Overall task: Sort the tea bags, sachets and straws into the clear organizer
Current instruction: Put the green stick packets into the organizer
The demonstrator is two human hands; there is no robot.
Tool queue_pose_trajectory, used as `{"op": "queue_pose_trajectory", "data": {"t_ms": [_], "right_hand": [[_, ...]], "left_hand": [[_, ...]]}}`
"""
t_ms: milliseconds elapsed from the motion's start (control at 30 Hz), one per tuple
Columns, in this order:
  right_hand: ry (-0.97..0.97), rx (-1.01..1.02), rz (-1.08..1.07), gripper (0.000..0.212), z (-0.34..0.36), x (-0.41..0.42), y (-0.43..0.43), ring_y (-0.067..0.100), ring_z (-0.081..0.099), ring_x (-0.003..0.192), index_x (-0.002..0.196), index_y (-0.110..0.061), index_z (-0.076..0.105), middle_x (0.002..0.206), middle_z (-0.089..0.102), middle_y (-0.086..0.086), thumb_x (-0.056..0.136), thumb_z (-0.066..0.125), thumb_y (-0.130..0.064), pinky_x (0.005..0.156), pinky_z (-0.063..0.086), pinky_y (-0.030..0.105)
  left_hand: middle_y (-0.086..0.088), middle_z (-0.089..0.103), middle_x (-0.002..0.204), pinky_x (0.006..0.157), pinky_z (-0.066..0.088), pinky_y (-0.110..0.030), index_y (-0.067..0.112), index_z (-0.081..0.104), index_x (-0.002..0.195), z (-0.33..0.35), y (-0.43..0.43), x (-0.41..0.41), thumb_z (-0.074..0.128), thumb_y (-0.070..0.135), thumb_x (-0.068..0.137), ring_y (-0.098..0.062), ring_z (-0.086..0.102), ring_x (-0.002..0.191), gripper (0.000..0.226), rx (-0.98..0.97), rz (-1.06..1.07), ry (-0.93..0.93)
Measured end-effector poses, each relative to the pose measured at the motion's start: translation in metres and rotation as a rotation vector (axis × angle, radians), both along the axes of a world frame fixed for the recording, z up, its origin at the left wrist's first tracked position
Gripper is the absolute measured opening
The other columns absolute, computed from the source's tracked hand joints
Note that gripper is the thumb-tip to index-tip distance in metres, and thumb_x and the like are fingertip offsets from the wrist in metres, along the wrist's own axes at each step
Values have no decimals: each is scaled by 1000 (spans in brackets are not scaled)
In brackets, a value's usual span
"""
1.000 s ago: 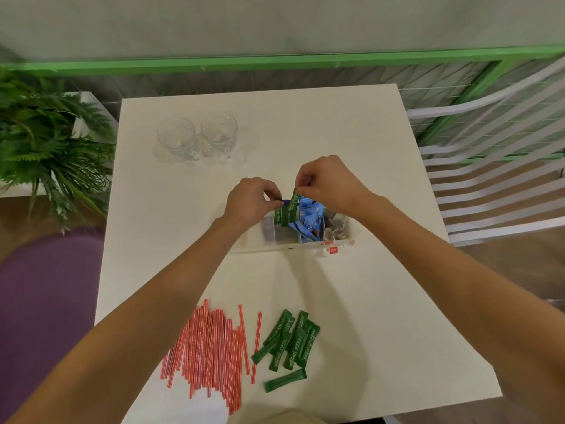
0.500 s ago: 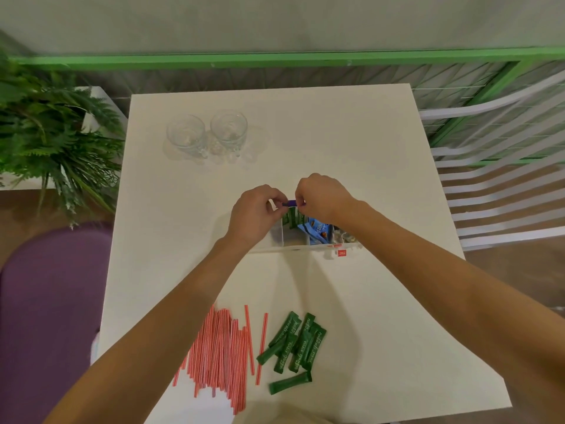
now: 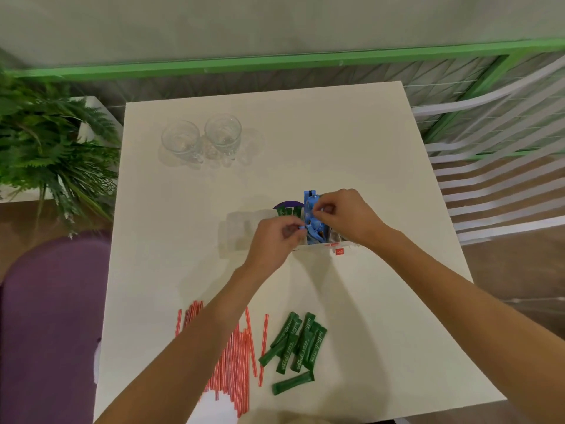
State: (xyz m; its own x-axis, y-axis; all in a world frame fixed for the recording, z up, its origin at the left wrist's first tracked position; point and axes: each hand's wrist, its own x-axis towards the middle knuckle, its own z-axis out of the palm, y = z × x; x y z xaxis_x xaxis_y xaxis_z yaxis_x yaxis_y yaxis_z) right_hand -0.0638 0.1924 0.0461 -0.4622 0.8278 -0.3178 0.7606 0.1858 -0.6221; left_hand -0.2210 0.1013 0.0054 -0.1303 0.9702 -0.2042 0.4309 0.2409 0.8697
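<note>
The clear organizer (image 3: pixel 241 228) stands mid-table, partly hidden by my hands. Green sachets (image 3: pixel 287 211) stand in one compartment in front of a purple tab, and blue sachets (image 3: pixel 309 206) fill the compartment to their right. My left hand (image 3: pixel 276 237) pinches the lower end of a blue sachet. My right hand (image 3: pixel 345 214) pinches the upper end of the blue sachets. A loose pile of green sachets (image 3: pixel 298 344) lies near the front edge, with red straws (image 3: pixel 235 359) to its left under my left forearm.
Two empty glasses (image 3: pixel 201 139) stand at the back left of the white table (image 3: pixel 351 148). A fern (image 3: pixel 46 142) sits off the left edge, a purple seat (image 3: pixel 52 316) below it, and white slatted chairs (image 3: pixel 495 185) on the right.
Both hands shifted right from the green sachets' compartment to the blue sachets. The view moved, so the table sits further right in frame.
</note>
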Motion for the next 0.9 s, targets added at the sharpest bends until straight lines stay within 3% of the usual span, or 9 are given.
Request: {"op": "queue_pose_trajectory", "data": {"t_ms": [67,167,233,300,367,500,633,767,900], "right_hand": [[29,-19,-51,13,0,9,-3,25,61,66,86,-11,74,75,69,12,87,61,-9,62,47,26],[94,-43,-129,15,0,20,-7,21,56,61,86,-10,75,74,69,15,87,60,-8,59,46,25],[116,-62,-173,16,-2,28,-8,17,58,58,88,-10,75,70,69,11,88,59,-7,56,47,24],[138,-89,-219,17,-4,34,-10,4,54,49,91,-9,74,62,64,3,87,58,-4,51,41,14],[152,-93,-248,19,-4,39,-12,2,48,44,96,-8,71,57,57,1,86,56,-1,47,36,8],[185,-75,-251,23,-4,48,-16,6,53,51,104,-16,65,64,63,12,85,59,-5,50,41,11],[267,-63,-292,15,-6,54,-25,10,54,51,98,-16,67,66,65,14,87,62,-7,55,46,22],[354,-95,-336,17,-13,61,-48,28,57,59,95,-17,70,70,64,18,87,61,-4,59,51,38],[291,-211,-232,8,-30,55,-83,15,60,56,90,-15,71,64,67,4,88,65,-10,56,52,30]], "left_hand": [[5,70,77,65,49,-18,15,74,94,7,8,4,70,15,86,3,59,62,9,21,-49,28],[6,71,78,69,54,-31,20,74,92,20,23,11,70,21,85,-5,64,69,8,56,-170,139],[6,71,79,65,50,-27,24,74,95,27,36,16,70,29,85,-11,63,72,12,53,-239,274],[5,67,74,59,41,-25,26,74,95,30,48,21,68,36,85,-12,59,71,14,49,-290,401],[7,60,71,59,38,-26,26,73,94,29,56,24,67,36,86,-13,54,71,14,45,-315,477],[9,57,69,66,48,-29,25,70,102,23,55,27,70,29,85,-13,58,72,17,66,-261,431],[11,58,70,66,49,-27,26,69,106,17,38,21,72,22,84,-2,52,63,23,111,-143,277],[8,60,70,63,50,-26,23,71,100,21,-1,14,69,19,85,-8,53,60,15,202,-49,194],[11,64,73,61,49,-26,26,71,91,12,-55,13,67,23,86,-8,55,60,7,43,-93,244]]}}
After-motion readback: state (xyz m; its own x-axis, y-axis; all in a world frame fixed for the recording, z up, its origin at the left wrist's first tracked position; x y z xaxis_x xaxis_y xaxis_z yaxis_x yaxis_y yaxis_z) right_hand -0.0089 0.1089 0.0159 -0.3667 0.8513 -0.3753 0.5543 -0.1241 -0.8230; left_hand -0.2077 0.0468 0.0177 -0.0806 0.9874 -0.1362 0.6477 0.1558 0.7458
